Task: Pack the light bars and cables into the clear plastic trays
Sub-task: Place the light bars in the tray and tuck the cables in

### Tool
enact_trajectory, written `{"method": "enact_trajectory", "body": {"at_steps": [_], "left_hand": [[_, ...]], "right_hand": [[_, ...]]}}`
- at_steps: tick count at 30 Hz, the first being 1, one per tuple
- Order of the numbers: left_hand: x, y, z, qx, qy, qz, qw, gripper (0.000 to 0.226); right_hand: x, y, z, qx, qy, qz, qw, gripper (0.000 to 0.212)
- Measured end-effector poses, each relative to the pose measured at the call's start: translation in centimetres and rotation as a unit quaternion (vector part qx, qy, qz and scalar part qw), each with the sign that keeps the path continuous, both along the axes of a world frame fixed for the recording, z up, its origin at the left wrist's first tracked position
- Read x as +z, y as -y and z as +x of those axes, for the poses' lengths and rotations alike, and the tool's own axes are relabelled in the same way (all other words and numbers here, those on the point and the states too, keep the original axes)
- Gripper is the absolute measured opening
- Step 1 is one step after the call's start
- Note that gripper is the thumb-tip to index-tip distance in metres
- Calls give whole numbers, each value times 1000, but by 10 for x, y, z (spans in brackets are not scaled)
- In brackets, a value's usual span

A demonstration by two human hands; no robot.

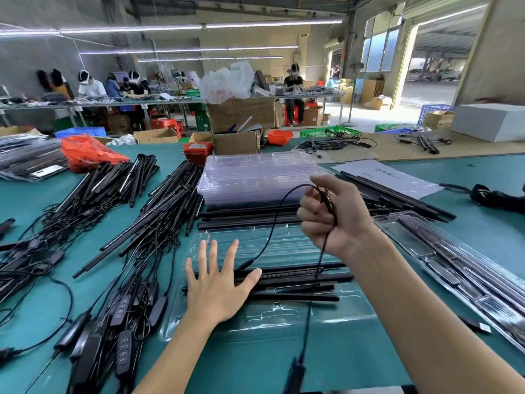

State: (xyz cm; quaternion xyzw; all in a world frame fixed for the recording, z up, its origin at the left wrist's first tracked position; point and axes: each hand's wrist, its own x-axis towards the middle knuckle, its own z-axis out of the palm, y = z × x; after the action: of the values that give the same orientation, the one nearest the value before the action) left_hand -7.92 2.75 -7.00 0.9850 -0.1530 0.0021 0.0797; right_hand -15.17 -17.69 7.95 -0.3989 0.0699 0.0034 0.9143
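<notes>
- right hand (326,220) fingers curled tight round a coiled cable (326,199), raised at centre right of frame; one loop arcs off to the left and a tail hangs down to the bars below
- left hand (216,288) fingers straight and spread, palm flat, thumb tip on the bars (298,282) at lower centre, seemingly pinning them; holds nothing
- bars lie side by side across the open tray (255,317) at lower centre; whether they are fully seated in the slots is unclear
- judgement: this tray is mid-pack, bars in, cable being coiled and not yet tucked in
- done so far: packed tray (460,268) at right edge, bars visible inside; more packed ones seem stacked at upper left, blurry
- left to do: big heap (119,211) of loose bars and tangled cables over the left half, controllers at lower left
- more loose bars in a row (250,216) just behind the open tray and at upper right centre
- empty trays (255,177) stacked at upper centre, plenty unused
- overall early to middle, most stock still loose on the table (284,362)
</notes>
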Motion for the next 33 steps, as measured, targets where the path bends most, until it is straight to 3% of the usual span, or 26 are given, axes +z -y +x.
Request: {"method": "enact_trajectory", "body": {"at_steps": [3,8,10,12,14,16,18,20,22,27,30,33], "left_hand": [[3,-2,-5,-6,18,-64,998,93],[19,-5,-25,-53,111,-236,964,60],[32,-5,-40,-121,77,-334,931,50],[49,-5,-57,-160,-40,-391,906,57],[67,-5,-70,-190,-181,-346,901,59],[77,-9,-80,-218,-262,-223,913,50],[83,-14,-85,-233,-272,-125,925,34],[91,-16,-85,-228,-274,-101,929,23],[101,-21,-81,-235,-306,-127,914,17],[119,-42,-64,-230,-465,-319,793,24],[126,-45,-50,-172,-403,-383,813,27],[132,-44,-33,-111,-344,-381,851,22]], "right_hand": [[13,-13,9,-27,-16,84,996,35],[16,-19,29,-86,-17,150,985,31],[10,-18,35,-115,-15,170,979,30],[2,-17,39,-138,-9,183,973,27],[-4,-13,40,-149,-1,195,969,25],[-10,-7,41,-157,1,192,969,24],[-16,1,39,-160,-4,182,970,24],[-22,10,38,-155,-13,168,974,25],[-30,21,37,-133,-29,112,984,26],[-58,51,28,-103,-67,-155,980,32],[-78,68,16,-96,-37,-228,968,47],[-96,81,5,-89,-37,-282,955,38]]}}
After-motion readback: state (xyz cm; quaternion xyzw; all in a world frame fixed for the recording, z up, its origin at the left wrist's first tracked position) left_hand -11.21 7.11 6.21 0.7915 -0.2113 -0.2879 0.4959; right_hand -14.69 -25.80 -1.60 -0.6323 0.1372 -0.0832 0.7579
